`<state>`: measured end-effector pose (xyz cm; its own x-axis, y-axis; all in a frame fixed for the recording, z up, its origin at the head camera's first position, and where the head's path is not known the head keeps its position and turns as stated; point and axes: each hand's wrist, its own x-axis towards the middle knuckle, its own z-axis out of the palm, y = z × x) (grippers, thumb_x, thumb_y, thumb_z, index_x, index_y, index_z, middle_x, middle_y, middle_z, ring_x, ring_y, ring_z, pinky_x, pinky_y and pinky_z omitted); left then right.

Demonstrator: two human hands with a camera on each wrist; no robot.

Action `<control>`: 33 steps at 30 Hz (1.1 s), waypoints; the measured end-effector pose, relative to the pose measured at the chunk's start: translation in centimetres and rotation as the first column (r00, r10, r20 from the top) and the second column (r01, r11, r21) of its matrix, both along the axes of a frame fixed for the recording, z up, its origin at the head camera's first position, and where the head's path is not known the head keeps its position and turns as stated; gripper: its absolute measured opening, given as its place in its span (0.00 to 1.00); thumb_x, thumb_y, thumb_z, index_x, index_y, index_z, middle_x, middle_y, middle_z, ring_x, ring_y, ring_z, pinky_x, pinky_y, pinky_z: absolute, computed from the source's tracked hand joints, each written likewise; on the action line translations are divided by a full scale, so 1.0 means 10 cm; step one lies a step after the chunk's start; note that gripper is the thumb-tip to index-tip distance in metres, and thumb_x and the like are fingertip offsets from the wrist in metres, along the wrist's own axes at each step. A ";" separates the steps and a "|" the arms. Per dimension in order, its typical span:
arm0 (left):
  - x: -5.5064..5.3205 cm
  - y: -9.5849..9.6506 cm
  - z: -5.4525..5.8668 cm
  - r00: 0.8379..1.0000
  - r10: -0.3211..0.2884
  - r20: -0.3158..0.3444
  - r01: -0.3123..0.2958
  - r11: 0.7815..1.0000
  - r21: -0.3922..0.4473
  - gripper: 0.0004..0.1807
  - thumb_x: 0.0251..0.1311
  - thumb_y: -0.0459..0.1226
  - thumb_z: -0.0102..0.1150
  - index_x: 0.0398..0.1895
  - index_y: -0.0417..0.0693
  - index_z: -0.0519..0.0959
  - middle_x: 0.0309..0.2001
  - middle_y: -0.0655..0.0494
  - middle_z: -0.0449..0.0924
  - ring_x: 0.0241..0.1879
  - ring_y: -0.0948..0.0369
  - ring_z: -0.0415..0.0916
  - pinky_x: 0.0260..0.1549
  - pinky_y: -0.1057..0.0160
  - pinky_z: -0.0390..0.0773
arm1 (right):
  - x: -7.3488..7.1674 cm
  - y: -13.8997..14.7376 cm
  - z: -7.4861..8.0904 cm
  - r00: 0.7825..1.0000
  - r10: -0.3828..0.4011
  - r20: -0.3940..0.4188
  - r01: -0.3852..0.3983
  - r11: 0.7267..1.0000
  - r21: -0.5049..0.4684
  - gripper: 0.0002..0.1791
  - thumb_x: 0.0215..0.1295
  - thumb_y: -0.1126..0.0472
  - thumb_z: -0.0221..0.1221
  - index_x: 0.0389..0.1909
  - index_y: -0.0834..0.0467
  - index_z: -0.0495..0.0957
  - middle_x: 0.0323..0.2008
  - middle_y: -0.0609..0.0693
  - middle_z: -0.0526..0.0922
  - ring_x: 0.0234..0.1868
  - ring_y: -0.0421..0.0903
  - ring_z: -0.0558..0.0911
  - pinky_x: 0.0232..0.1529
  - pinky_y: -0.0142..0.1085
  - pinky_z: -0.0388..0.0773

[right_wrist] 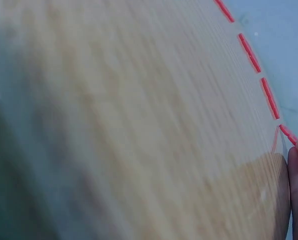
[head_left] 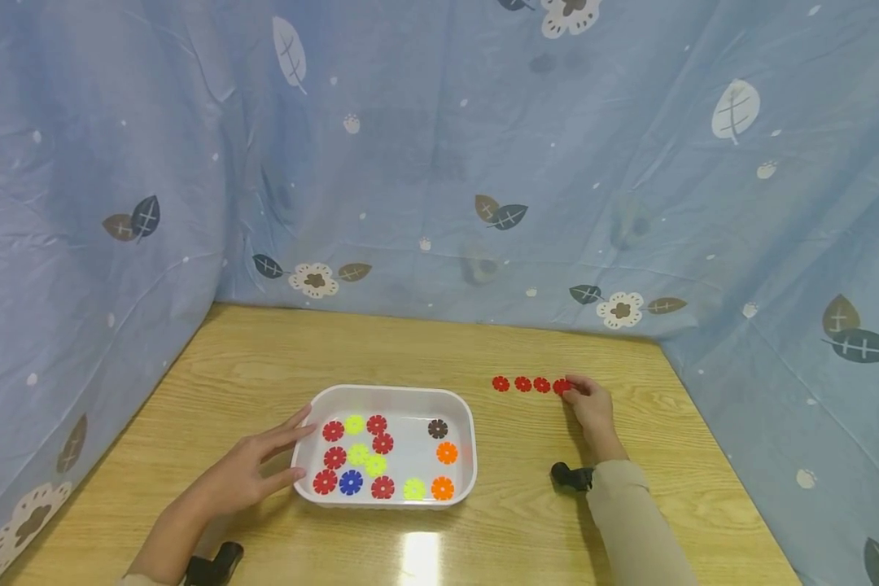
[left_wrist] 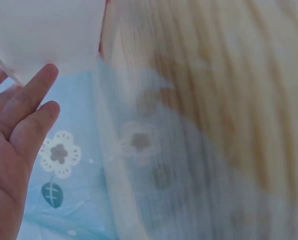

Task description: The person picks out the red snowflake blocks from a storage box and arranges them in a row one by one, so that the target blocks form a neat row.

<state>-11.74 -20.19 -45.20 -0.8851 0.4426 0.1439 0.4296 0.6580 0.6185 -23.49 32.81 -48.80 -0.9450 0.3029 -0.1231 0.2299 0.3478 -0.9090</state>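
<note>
Red discs [head_left: 523,384], notched round their edges, make a short row of four on the wooden table [head_left: 557,350], out to the right of the tray, and here's the action at the right-hand end! The right hand [head_left: 593,408] has the end disc [head_left: 561,387] pinched between thumb and fingers, the grip nearly closed, and the right wrist view shows that piece tipped up at an angle while the row's other discs in sight lie flat. Over on the other side, the left hand [head_left: 243,474] is spread wide, thumb well apart from the fingers, fingertips against the left end of the white tray [head_left: 391,390], touching it with no grip around it. And what a mix inside: six red pieces [head_left: 334,457], four yellow ones [head_left: 413,489] and a lone blue piece [head_left: 351,482] down at the near left, plus two orange pieces [head_left: 447,452] and one brown piece [head_left: 437,429] along the right side. Behind it all hangs a blue curtain [head_left: 410,146], patterned with leaves and flowers.
</note>
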 end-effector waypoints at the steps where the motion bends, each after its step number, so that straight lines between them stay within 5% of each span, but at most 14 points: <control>1: 0.00 0.00 0.01 1.000 -0.001 -0.003 0.001 1.000 0.000 0.30 0.59 0.47 0.61 0.65 0.51 0.71 0.72 0.50 0.58 0.66 0.46 0.63 0.55 0.47 0.75 | 0.00 0.00 0.00 1.000 0.000 0.001 0.000 1.000 0.021 0.22 0.67 0.69 0.51 0.62 0.65 0.69 0.60 0.63 0.71 0.59 0.53 0.71 0.43 0.22 0.73; 6: 0.00 0.01 0.02 1.000 -0.017 0.004 0.017 1.000 0.004 0.29 0.60 0.47 0.60 0.65 0.50 0.70 0.72 0.50 0.57 0.66 0.44 0.63 0.55 0.48 0.75 | 0.00 -0.02 0.01 1.000 -0.002 -0.002 0.002 0.994 0.114 0.21 0.66 0.68 0.52 0.60 0.65 0.71 0.57 0.65 0.73 0.57 0.56 0.72 0.54 0.43 0.73; 14: -0.02 0.00 0.02 1.000 -0.024 -0.014 0.024 1.000 -0.003 0.29 0.60 0.47 0.60 0.65 0.50 0.71 0.72 0.50 0.58 0.65 0.45 0.64 0.54 0.50 0.76 | 0.01 -0.08 0.04 1.000 -0.012 0.017 0.010 0.992 0.127 0.21 0.66 0.69 0.51 0.61 0.66 0.71 0.57 0.66 0.73 0.57 0.58 0.72 0.56 0.47 0.72; 21: -0.02 0.00 -0.01 0.999 -0.022 -0.040 0.021 1.000 -0.007 0.29 0.60 0.46 0.61 0.64 0.48 0.71 0.71 0.48 0.59 0.64 0.45 0.65 0.53 0.52 0.77 | 0.07 -0.07 0.11 1.000 -0.018 0.017 0.016 0.998 0.061 0.22 0.67 0.67 0.51 0.62 0.66 0.68 0.61 0.65 0.71 0.61 0.57 0.72 0.55 0.39 0.73; 33: -0.01 -0.01 -0.04 1.000 0.005 -0.018 -0.005 1.000 -0.012 0.29 0.59 0.47 0.62 0.63 0.50 0.72 0.71 0.51 0.59 0.64 0.48 0.64 0.54 0.53 0.77 | 0.26 -0.47 0.43 0.973 0.207 -0.101 -0.210 0.977 -0.024 0.23 0.69 0.63 0.53 0.64 0.65 0.66 0.63 0.63 0.70 0.63 0.54 0.71 0.47 0.19 0.73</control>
